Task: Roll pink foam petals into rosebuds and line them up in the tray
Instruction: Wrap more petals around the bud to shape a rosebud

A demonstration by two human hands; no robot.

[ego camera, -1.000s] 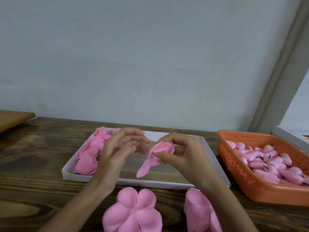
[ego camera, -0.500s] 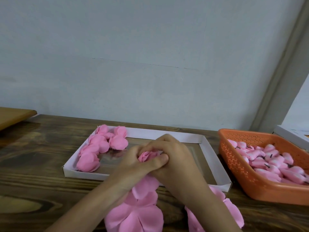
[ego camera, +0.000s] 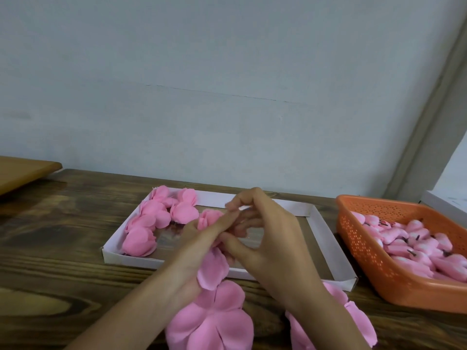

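A shallow white tray (ego camera: 326, 238) lies on the wooden table, with several finished pink rosebuds (ego camera: 151, 223) lined up along its left side. Over the tray's middle, both hands work on one half-rolled pink rosebud (ego camera: 207, 218). My left hand (ego camera: 199, 243) holds it from below, with a loose petal (ego camera: 212, 269) hanging down past the palm. My right hand (ego camera: 267, 238) pinches at the bud's right side with thumb and fingers. Most of the bud is hidden between the fingers.
Flat pink foam petal flowers (ego camera: 212, 322) lie on the table in front of the tray, another (ego camera: 358, 317) under my right forearm. An orange perforated basket (ego camera: 358, 238) at the right holds several pink pieces with dark stems. A wooden board (ego camera: 22, 170) sits at far left.
The hands came together around the bud and lowered toward the tray, then shifted slightly up. The rolled top of the bud now shows at the left fingertips and one petal hangs loose.
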